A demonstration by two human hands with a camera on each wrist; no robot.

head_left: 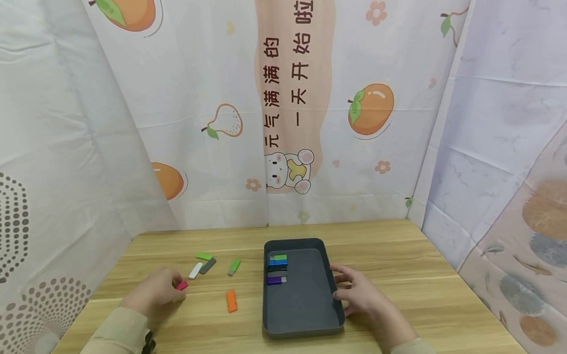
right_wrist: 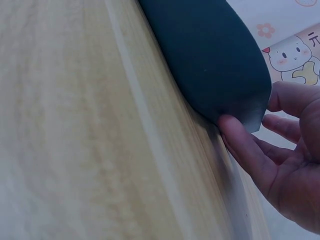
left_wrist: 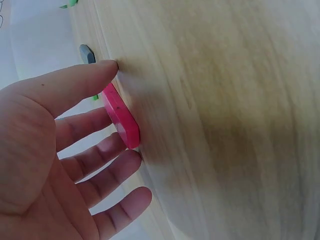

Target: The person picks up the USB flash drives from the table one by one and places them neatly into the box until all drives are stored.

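On the left of the table my left hand (head_left: 161, 288) is at a pink USB stick (left_wrist: 121, 116). Thumb and fingers spread loosely around the stick, which lies on the wood; the fingertips are right at its side and the thumb is near its far end. My right hand (head_left: 359, 290) rests against the right wall of a dark grey tray (head_left: 300, 310), its fingers relaxed and spread at the rim. In the right wrist view the thumb touches the tray's outer wall (right_wrist: 210, 55) low down. Several USB sticks, including a purple one (head_left: 275, 280) and a blue one (head_left: 278, 262), lie along the tray's left side.
Between left hand and tray lie an orange USB stick (head_left: 231, 301) and a green one (head_left: 236, 265). Farther back are a white stick (head_left: 195, 271), a grey one (head_left: 208, 265) and another green one (head_left: 204, 256). Printed curtains (head_left: 206, 175) surround the wooden table (head_left: 383, 241).
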